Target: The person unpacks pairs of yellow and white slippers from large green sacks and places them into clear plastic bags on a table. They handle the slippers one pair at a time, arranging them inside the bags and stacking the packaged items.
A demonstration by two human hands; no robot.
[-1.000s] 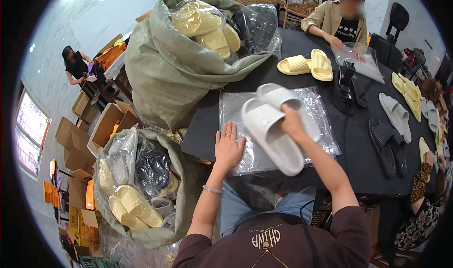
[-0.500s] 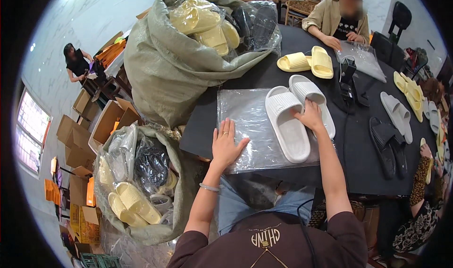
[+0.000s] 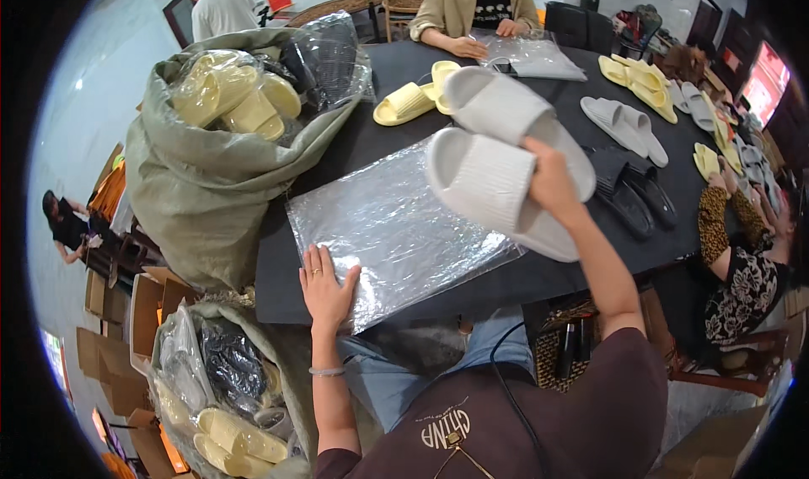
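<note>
A pair of light grey slide sandals [image 3: 493, 171] is lifted above the table, with my right hand [image 3: 552, 178] closed on the inner edges of both. My left hand [image 3: 327, 289] lies flat, thumb apart, on the left edge of a clear plastic bag [image 3: 371, 218]. The bag is spread on the black table [image 3: 274, 264], and its right part is hidden beneath the sandals. Just behind them sits a pair of yellow slides [image 3: 404, 104], partly covered by the raised grey ones.
Two big green sacks, one [image 3: 181, 201] beside the table, the other [image 3: 295, 369] lower left, hold bagged slides. Black slides [image 3: 632, 192], grey slides [image 3: 624, 127] and yellow slides [image 3: 640, 83] stand to the right. Across sits a person with another plastic bag [image 3: 539, 56]; another person [image 3: 733, 268] works at right.
The grey slides have come up off the plastic bag in my right hand, baring more of the bag. My left hand stays flat on it. The whole view has turned to the right.
</note>
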